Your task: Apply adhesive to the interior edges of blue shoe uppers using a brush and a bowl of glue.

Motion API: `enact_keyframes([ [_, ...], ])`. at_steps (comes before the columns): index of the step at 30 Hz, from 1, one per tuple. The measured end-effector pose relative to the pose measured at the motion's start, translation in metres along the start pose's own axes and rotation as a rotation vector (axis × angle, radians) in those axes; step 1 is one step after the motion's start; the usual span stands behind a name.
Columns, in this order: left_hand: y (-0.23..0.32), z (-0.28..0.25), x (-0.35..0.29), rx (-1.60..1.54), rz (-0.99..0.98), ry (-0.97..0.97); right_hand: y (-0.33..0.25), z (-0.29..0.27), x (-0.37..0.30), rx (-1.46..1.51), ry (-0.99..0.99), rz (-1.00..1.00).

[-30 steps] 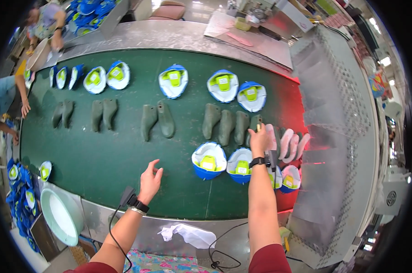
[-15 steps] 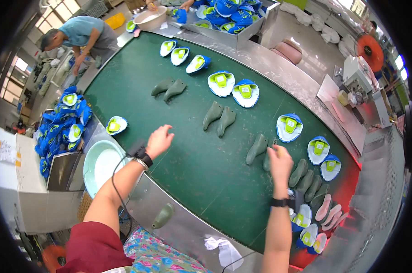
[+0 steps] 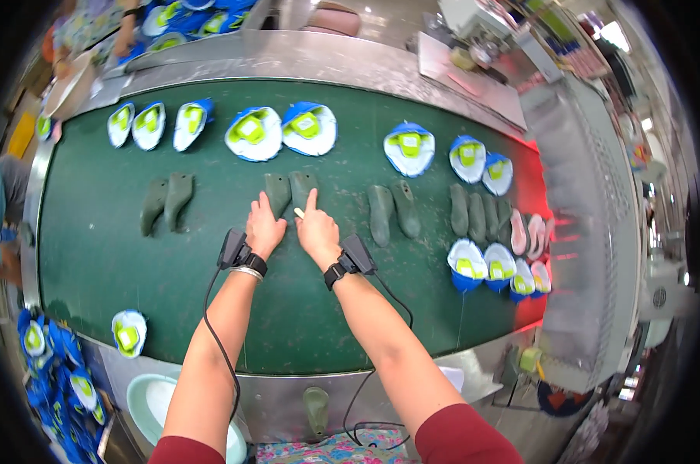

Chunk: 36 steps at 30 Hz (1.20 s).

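A pair of dark green shoe lasts lies in the middle of the green belt. My left hand closes over the lower end of the left shoe last, index finger along its side. My right hand does the same at the right shoe last, its index finger stretched along it. Both toe ends are hidden under my fingers. Beyond the pair, two blue and white shoe uppers with lime inners lie side by side. Other lasts rest in a left pair and a right pair.
Several uppers line the far side, and more sit with lasts and pink insoles at the right end. A single upper, a pale green basin and a loose last are near me. Another person's arm shows at far left.
The view has turned rightward. My left hand has come from the near left of the belt, and my right hand from the right-hand pair; both are now on the middle pair of lasts.
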<state>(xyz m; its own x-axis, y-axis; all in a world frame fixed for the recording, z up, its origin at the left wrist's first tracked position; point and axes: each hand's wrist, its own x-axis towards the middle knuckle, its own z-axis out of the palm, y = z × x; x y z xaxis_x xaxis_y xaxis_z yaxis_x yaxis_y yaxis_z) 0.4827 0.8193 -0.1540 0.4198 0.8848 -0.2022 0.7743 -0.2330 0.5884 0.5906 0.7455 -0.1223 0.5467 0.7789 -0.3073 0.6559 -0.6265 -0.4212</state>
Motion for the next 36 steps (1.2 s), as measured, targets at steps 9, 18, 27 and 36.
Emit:
enact_keyframes([
  [9,0.070,0.044,-0.019,0.006,0.167,-0.091,0.085,-0.026,-0.011,-0.026,0.185,0.021],
  [18,0.125,0.097,-0.025,-0.001,0.203,-0.121,0.161,-0.060,-0.008,-0.009,0.218,-0.003],
  [27,0.123,0.101,-0.026,-0.046,0.348,-0.061,0.169,-0.080,-0.017,0.003,0.269,-0.027],
  [36,-0.111,-0.186,-0.023,0.386,0.111,0.667,-0.076,-0.013,-0.040,0.308,0.283,-0.390],
])
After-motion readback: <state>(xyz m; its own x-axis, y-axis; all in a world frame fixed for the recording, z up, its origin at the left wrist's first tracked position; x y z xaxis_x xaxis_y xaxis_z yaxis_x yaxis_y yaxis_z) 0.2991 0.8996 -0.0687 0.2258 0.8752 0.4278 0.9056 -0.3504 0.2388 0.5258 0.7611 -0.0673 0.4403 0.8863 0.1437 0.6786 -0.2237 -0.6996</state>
